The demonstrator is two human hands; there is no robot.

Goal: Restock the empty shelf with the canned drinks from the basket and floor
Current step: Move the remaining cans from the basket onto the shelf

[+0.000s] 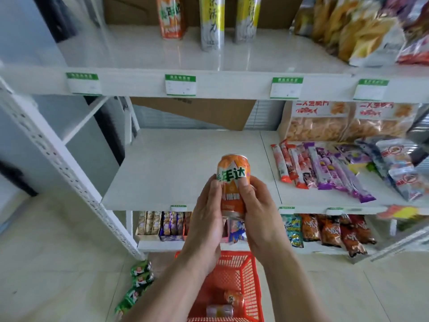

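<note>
Both hands hold one orange can (233, 180) upright in front of the bare white middle shelf (176, 163). My left hand (206, 214) grips its left side and my right hand (257, 205) grips its right side, thumbs on the label. Below my arms stands a red basket (249, 273) with two more orange cans (228, 303) lying in it. Several green cans (139, 280) lie on the floor to the left of the basket.
The upper shelf (255, 54) carries an orange can, two tall yellow-grey cans and chip bags at the right. Snack packets (325, 168) fill the right half of the middle shelf. The bottom shelf holds boxes and bags. A perforated white upright (69, 173) stands at the left.
</note>
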